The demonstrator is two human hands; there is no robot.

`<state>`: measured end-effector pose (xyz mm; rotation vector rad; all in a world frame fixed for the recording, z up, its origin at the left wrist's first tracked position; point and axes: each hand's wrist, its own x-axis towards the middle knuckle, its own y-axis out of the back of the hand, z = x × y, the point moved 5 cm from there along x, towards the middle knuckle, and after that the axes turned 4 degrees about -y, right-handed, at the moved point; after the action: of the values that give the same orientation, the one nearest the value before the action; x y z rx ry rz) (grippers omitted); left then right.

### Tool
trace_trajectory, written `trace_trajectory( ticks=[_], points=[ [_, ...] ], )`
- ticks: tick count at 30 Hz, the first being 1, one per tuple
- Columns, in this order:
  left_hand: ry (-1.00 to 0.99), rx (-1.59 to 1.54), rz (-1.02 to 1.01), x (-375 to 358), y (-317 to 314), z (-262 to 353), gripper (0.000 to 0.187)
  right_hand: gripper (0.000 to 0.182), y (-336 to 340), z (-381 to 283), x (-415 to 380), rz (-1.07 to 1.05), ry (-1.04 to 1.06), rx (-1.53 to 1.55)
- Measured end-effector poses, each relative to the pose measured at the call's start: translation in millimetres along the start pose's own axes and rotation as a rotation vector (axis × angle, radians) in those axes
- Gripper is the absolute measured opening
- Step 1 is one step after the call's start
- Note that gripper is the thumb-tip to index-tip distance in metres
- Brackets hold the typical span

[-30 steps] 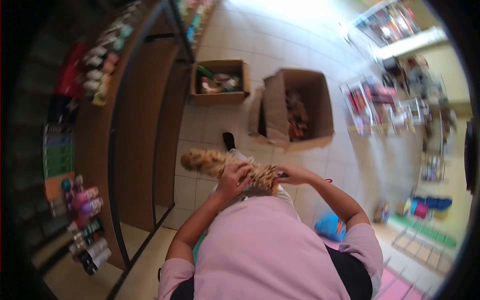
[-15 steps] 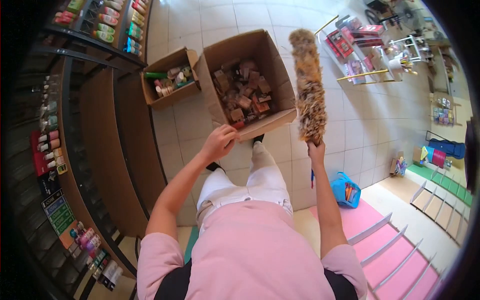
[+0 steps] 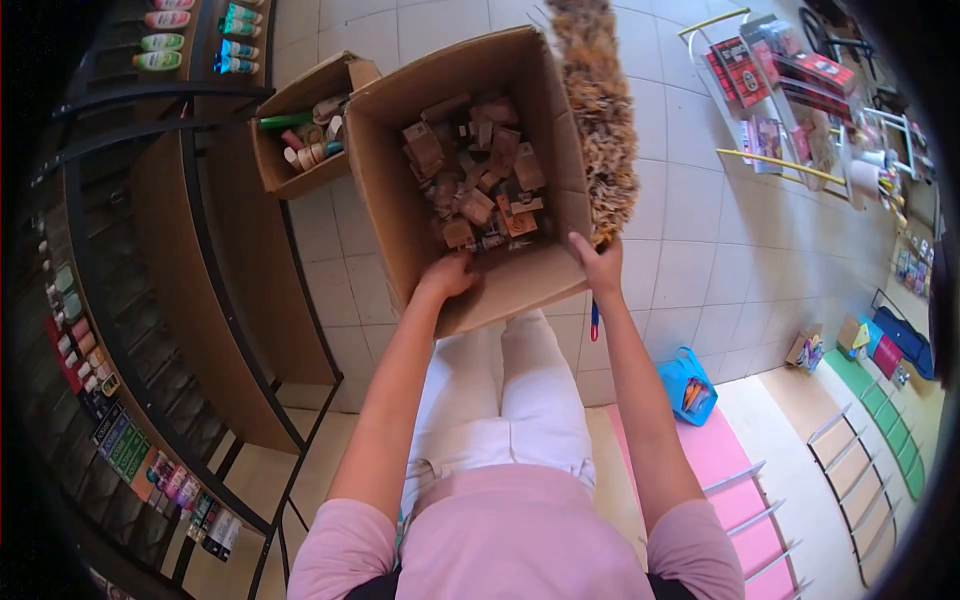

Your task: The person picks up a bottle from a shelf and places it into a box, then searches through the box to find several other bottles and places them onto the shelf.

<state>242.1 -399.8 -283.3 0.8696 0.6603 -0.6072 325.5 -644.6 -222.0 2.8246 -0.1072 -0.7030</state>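
Observation:
A large open cardboard box (image 3: 368, 190) stands in front of my legs, with many small boxes and packets (image 3: 478, 205) heaped inside. My left hand (image 3: 447, 277) reaches over its near left corner, fingers curled down inside the near wall and partly hidden. At the near right corner, my right hand (image 3: 602, 266) grips the handle end of a fluffy brown duster (image 3: 598, 120), its thumb against the box rim. The duster extends away from me along the box's right side. A blue and red handle tip (image 3: 595, 322) sticks out below that hand.
A smaller carton (image 3: 318, 182) of bottles and tubes sits left of the box. Dark-framed shelves (image 3: 150, 260) with bottles line the left side. At right are a white rack (image 3: 740, 110), a blue bag (image 3: 688, 388) and pink shelving (image 3: 745, 500).
My right hand has brought the duster in from the right against the box. My left hand has moved from the near rim to inside the wall. The box appears larger and closer.

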Motion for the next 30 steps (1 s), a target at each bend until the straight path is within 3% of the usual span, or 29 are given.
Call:
trace_trajectory(
  ticks=[2,7,10,13,16,19,22,25,27,29,30],
  points=[
    [0.095,0.069,0.122,27,13,3,0.042,0.033,7,7,-4,0.03,-0.11,0.08],
    [0.002,0.094,0.451,89,14,6,0.055,0.035,6,-2,-14,0.099,-0.228,0.214],
    [0.174,0.23,0.241,102,7,2,0.058,0.038,4,-5,-13,0.102,-0.213,0.219],
    [0.025,0.411,0.537,125,-21,-22,0.056,0.039,4,-5,-12,0.096,-0.198,0.21],
    [0.005,0.342,0.687,130,-21,-23,0.054,0.04,7,3,-13,0.118,-0.233,0.227],
    [-0.037,0.263,0.496,138,-9,-28,0.053,0.041,6,4,-13,0.132,-0.235,0.237],
    [-0.097,-0.16,0.661,132,21,-26,0.053,0.041,6,0,-13,0.126,-0.235,0.235],
    [-0.224,-0.61,0.488,139,33,-31,0.05,0.042,3,-5,-13,0.115,-0.232,0.237],
    [-0.064,-0.898,0.298,131,51,-26,0.045,0.042,2,-5,-12,0.112,-0.232,0.235],
    [0.05,-0.954,0.44,130,59,-37,0.044,0.043,4,-2,-13,0.113,-0.23,0.227],
    [0.075,-0.858,0.681,141,54,-62,0.047,0.043,5,-2,-12,0.118,-0.221,0.232]
  ],
)
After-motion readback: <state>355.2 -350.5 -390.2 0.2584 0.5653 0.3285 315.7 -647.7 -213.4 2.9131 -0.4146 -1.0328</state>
